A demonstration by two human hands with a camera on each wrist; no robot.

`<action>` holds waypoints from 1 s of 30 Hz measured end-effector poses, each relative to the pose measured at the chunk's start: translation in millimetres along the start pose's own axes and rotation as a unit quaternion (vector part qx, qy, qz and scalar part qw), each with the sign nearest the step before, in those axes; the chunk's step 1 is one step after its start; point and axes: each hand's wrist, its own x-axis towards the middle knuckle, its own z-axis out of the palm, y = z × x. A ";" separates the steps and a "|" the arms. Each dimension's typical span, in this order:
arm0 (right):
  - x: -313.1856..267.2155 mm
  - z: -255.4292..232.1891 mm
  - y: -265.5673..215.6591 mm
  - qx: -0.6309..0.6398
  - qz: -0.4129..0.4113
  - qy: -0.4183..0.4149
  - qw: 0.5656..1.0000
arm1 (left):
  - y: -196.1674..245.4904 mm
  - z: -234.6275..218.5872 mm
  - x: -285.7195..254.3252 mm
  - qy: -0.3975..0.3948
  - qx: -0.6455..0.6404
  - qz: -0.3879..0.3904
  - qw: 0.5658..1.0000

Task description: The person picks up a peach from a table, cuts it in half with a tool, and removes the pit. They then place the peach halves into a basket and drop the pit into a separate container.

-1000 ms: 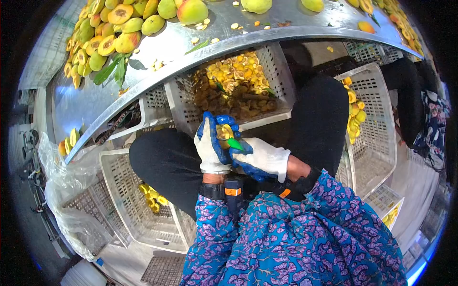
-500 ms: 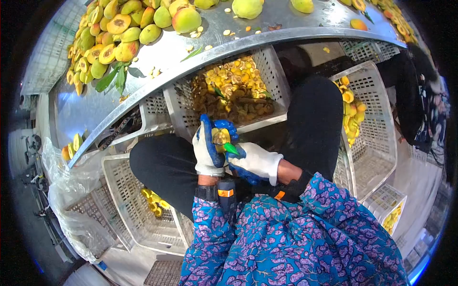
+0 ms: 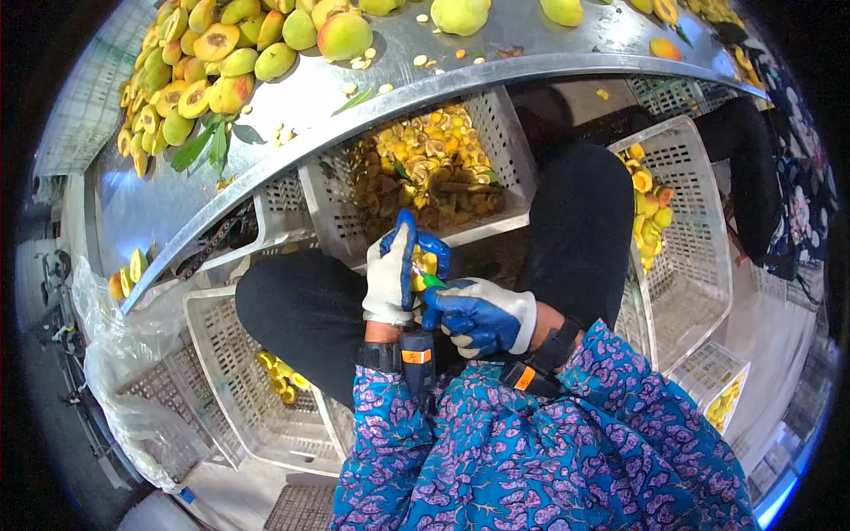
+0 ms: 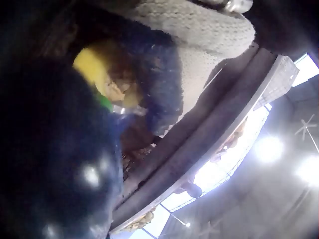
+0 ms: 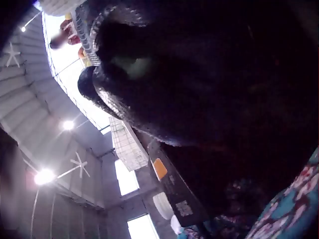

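My left hand [image 3: 388, 279], in a white glove with blue coating, holds a cut yellow peach [image 3: 428, 262] over my lap. Its thumb stands up on one side, with the blue fingers round the other. My right hand [image 3: 487, 314], gloved the same way, has its fingers curled round a small green-handled tool [image 3: 432, 280]. The tool meets the fruit's near side. In the left wrist view, a short metal part [image 4: 122, 109] shows beside the green, right at the peach flesh [image 4: 89, 64]. Dark glove fills most of the right wrist view.
A crate [image 3: 329, 208] of peach pieces stands ahead of my knees, below the metal table [image 3: 212, 190]. Whole and halved peaches [image 3: 221, 42] are heaped on that table. More crates stand at left [image 3: 212, 354] and right [image 3: 699, 230]. Another person's leg [image 3: 753, 177] is at right.
My right hand has turned over, so its curled blue fingers now face up and less of the green handle shows. The left hand still holds the peach, slightly shifted rightward.
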 end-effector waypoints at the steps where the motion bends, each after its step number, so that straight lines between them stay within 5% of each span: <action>1: 3.1 -0.4 3.3 -0.018 0.004 0.022 1.000 | 2.6 1.2 -4.7 -0.006 0.025 0.011 1.000; 4: 2.8 -9.3 -2.6 0.059 0.020 -0.080 0.995 | -6.7 -1.7 0.0 -0.022 -0.088 0.011 0.996; 5: 0.9 -8.5 -4.0 0.117 0.019 -0.110 0.987 | 4.7 4.6 -5.7 -0.140 -0.105 0.038 0.984; 8: -1.0 4.6 -1.9 0.222 0.011 -0.091 0.971 | 8.0 4.5 -7.2 -0.106 -0.054 0.068 0.990; 11: -6.0 16.0 -0.6 0.101 -0.013 -0.014 0.995 | 1.2 -4.8 -4.1 -0.073 -0.027 0.030 0.997; 13: -2.3 -1.2 2.2 0.017 -0.006 -0.043 0.999 | -5.5 -5.9 1.5 -0.032 -0.007 0.005 0.999; 15: -5.2 -9.1 -1.9 0.011 0.011 -0.058 0.998 | -0.9 -0.3 0.1 -0.076 -0.001 0.008 0.997; 20: -2.5 -19.9 13.8 0.299 0.048 -0.214 0.929 | -0.1 2.0 -3.3 -0.148 -0.025 0.025 0.988; 23: 12.3 -25.5 21.8 0.335 0.030 -0.295 0.894 | 1.7 3.0 -2.0 -0.144 -0.047 0.021 0.988; 26: 7.6 -26.8 15.7 0.239 0.017 -0.202 0.950 | 1.9 6.4 2.0 -0.108 -0.011 -0.019 0.994; 28: 2.7 -21.4 8.9 0.205 0.004 -0.151 0.967 | 0.2 10.4 5.7 -0.072 0.067 0.021 0.995; 30: 13.3 -34.2 17.5 0.281 0.013 -0.241 0.929 | 1.5 12.3 2.7 -0.107 0.039 0.019 0.993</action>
